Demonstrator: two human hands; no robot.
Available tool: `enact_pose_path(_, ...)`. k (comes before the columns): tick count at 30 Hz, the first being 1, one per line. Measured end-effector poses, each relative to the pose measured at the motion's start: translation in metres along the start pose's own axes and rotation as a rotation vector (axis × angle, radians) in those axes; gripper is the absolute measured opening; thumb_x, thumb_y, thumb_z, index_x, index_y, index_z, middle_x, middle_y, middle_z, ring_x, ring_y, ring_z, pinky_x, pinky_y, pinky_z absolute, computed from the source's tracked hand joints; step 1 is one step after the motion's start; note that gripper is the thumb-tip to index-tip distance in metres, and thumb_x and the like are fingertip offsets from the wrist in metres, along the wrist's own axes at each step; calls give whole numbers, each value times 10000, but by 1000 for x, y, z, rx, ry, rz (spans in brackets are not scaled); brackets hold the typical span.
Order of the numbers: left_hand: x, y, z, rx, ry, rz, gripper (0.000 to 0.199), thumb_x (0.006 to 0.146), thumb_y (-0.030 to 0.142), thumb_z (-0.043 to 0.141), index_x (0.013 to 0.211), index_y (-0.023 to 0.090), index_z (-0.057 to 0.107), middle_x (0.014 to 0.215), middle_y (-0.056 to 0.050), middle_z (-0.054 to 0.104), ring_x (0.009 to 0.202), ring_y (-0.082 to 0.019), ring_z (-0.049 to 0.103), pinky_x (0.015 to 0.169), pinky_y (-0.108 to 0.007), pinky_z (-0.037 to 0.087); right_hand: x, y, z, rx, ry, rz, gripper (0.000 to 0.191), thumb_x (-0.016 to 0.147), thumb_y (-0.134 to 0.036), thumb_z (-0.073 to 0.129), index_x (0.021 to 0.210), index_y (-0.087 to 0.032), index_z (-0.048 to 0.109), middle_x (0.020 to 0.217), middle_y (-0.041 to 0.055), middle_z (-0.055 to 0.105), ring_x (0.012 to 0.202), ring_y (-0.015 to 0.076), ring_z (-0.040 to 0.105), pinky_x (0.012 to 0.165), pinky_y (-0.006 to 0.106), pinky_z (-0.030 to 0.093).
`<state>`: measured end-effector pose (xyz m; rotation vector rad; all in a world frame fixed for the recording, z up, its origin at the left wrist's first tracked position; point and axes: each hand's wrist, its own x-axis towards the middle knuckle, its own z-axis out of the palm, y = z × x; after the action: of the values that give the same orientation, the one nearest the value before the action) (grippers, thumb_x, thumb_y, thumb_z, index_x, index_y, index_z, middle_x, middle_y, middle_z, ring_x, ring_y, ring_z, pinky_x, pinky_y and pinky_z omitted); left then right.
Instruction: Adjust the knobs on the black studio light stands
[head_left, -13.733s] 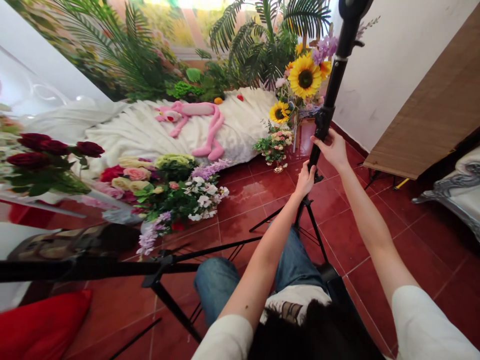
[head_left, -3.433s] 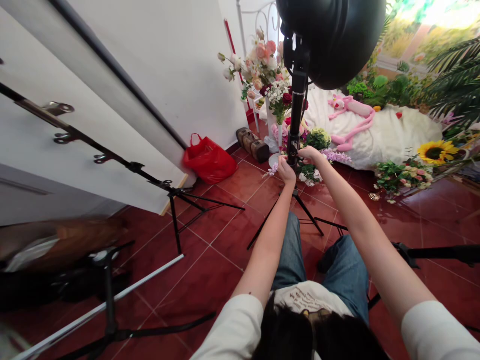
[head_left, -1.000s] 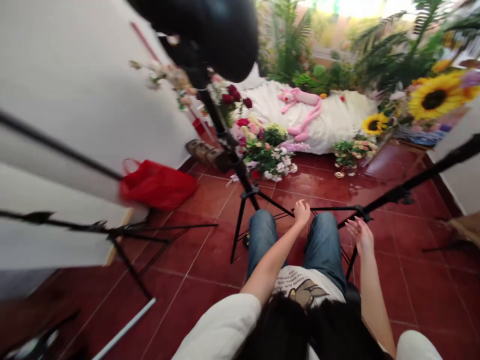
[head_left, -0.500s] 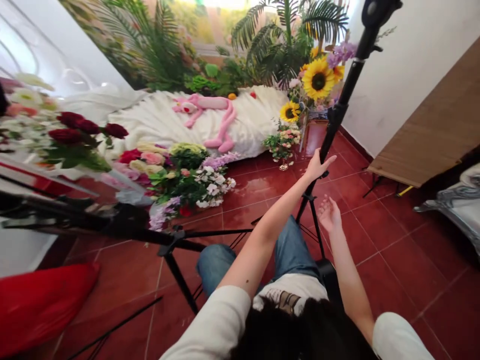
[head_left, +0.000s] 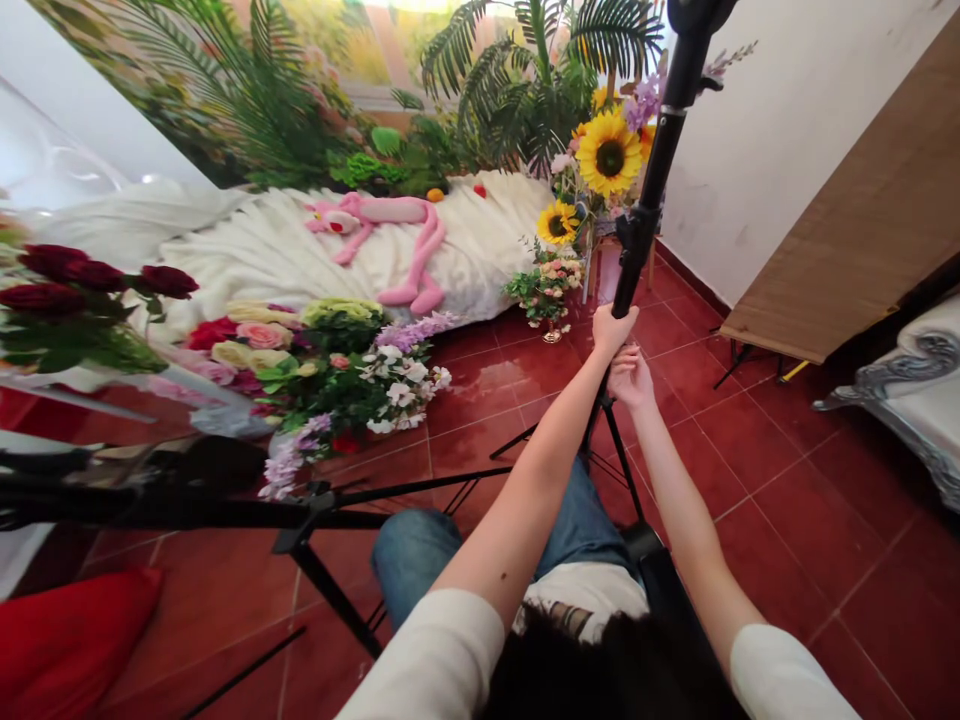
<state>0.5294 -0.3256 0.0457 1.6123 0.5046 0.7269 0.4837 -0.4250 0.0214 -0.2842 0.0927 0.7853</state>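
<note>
A black light stand (head_left: 646,205) rises in front of me, leaning to the upper right, with its legs spread below. My left hand (head_left: 613,328) is wrapped round its pole. Just beneath, my right hand (head_left: 631,380) has its fingers curled in at the pole, where the stand's tightening knob sits; the fingers cover the knob. Higher on the pole a clamp with another knob (head_left: 628,232) shows. The top of the stand runs out of view.
A second black tripod (head_left: 300,515) lies across the left, its legs reaching over the red tiles. Artificial flowers (head_left: 352,370), a pink plush toy (head_left: 405,215) on white cloth (head_left: 262,240), and sunflowers (head_left: 609,152) stand ahead. At right are a brown board (head_left: 832,240) and an ornate silver-framed seat (head_left: 911,385).
My right hand has come up and left from beside the stand and closed at its pole below the left hand. The left hand keeps its hold as the view shifts right.
</note>
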Motion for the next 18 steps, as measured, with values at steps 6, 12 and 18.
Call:
enact_pose_path(6,-1,3,0,21,16,-8,268,765,297,672,568,169,543,528,33,465,548,-106,504,581,-237,371,9,-10,-8,-280,28,-23,260,954,-157,475,714,-208,561,551,-55,600,433,61,514,419,143,446)
enact_pose_path(12,0,-1,2,25,29,-13,269,758,304,684,567,168,552,537,15,510,615,-134,578,604,-233,415,0,-33,-3,-1373,101,-388,113,812,-150,716,809,-212,621,689,-17,643,654,130,611,551,193,474)
enact_pose_path(18,1,-3,3,-35,36,-22,269,723,317,708,563,172,548,551,4,536,690,-155,616,628,-228,441,-24,-62,28,-1909,-4,-932,231,906,-122,498,1001,-233,676,1079,39,672,935,167,613,804,285,516)
